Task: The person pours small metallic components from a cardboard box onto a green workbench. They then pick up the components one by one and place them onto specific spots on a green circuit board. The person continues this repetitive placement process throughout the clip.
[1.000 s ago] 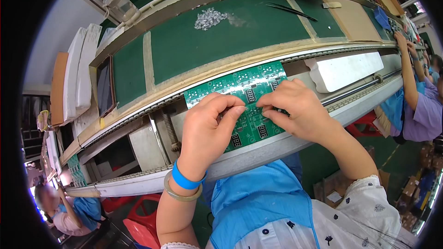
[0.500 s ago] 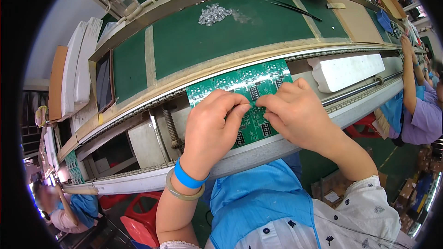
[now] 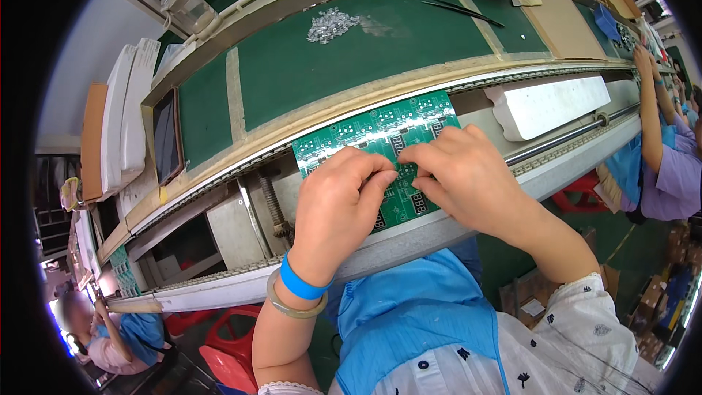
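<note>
A green circuit board [image 3: 365,123] with several black digit displays rests across the two rails of the conveyor. Over its left half is my left hand [image 3: 342,192], thumb and forefinger pinched together near the board's middle; whatever they hold is too small to name. Close beside it, my right hand [image 3: 461,174] curls its fingers just above the board, the forefinger bent toward the left fingertips. What lies between the right fingers is hidden. A digit display [image 3: 420,202] shows below the right thumb. A blue band and a pale bangle circle my left wrist.
Beyond the rail, a green work surface [image 3: 292,80] carries a pile of small clear parts [image 3: 333,25] and black tweezers [image 3: 462,10]. A white foam block [image 3: 548,106] lies in the conveyor at right. A dark tablet-like panel [image 3: 167,135] leans at left. Co-workers sit at both ends.
My right forefinger and thumb have shifted slightly left and parted a little over the board. The left hand keeps its pinch. The whole view has shifted slightly.
</note>
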Available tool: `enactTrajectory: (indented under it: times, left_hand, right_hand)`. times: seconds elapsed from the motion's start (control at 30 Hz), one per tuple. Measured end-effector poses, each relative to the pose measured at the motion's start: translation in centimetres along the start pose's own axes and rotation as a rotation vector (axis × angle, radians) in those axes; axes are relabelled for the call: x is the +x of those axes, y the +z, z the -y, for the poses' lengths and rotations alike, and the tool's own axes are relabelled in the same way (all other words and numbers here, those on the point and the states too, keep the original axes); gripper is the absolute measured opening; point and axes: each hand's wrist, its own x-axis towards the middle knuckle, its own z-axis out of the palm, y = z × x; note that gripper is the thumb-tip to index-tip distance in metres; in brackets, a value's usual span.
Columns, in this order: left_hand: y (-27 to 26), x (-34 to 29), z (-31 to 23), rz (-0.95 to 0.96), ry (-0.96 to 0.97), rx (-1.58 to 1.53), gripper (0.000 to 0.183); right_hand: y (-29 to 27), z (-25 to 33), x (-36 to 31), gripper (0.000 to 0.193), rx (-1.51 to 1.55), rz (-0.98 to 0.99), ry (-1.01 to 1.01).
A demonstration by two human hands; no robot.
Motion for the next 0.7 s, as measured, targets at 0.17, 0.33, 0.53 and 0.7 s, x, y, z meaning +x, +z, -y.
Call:
enactTrajectory:
  times: [0.17,0.33,0.53,0.7]
  left_hand:
    - [0.5,-0.2,-0.1,0.051,0.036,0.073,0.005]
    - [1.0,-0.2,-0.4,0.091,0.068,0.188,0.004]
    - [1.4,-0.1,-0.8,0.099,0.111,0.286,0.004]
    - [1.6,-0.1,-1.1,0.105,0.132,0.354,0.005]
  right_hand:
    - [-0.7,-1.8,0.3,0.027,0.223,-0.103,0.112]
    - [-1.0,-2.8,0.1,0.024,0.227,-0.125,0.205]
    - [-0.4,-3.6,-0.5,0.024,0.250,-0.130,0.220]
    - [0.0,-4.0,-0.7,0.024,0.252,-0.152,0.201]
